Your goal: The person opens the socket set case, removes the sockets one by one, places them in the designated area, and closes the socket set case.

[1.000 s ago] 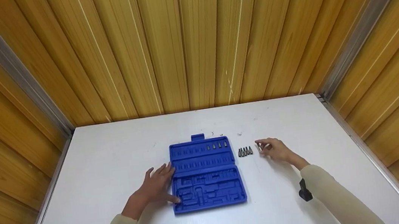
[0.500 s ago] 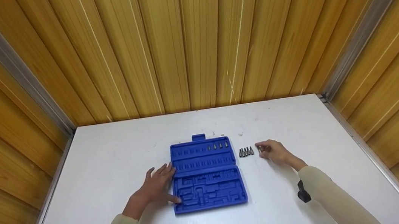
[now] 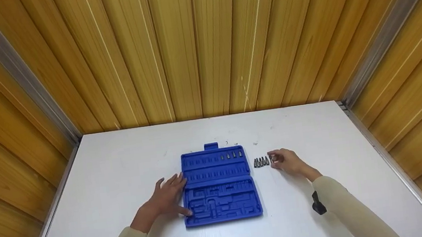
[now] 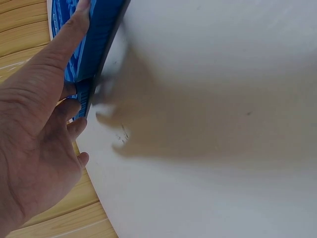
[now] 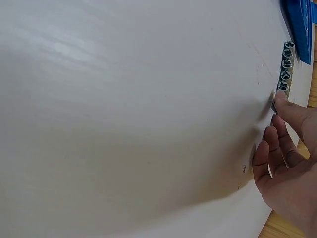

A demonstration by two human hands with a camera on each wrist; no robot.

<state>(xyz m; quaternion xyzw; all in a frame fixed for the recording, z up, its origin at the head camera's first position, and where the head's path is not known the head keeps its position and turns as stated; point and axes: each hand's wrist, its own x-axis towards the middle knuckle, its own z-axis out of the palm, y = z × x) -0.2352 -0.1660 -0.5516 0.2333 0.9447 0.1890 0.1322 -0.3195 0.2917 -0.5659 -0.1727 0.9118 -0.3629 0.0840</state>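
An open blue plastic socket case (image 3: pixel 218 178) lies flat, its moulded slots showing. Several small metal sockets (image 3: pixel 234 154) sit in its top row, toward the right. My left hand (image 3: pixel 169 196) rests along the case's left side, fingers spread and thumb on the lower left corner; the left wrist view has that thumb (image 4: pixel 69 37) on the rim. To the right of the case stands a short row of loose sockets (image 3: pixel 261 162), their open ends visible in the right wrist view. At the row's right end, my right hand (image 3: pixel 286 160) pinches one socket between thumb and fingertips, mostly hidden.
A white table (image 3: pixel 118 154) carries everything, with a few small dark marks beyond the case. Yellow wood-look panels (image 3: pixel 178 50) rise behind it and at both sides. The case's blue latch tab (image 3: pixel 211 146) points to the back.
My right hand, with the pinched socket, has moved a little left, right up to the row of loose sockets. The left hand has stayed on the case.
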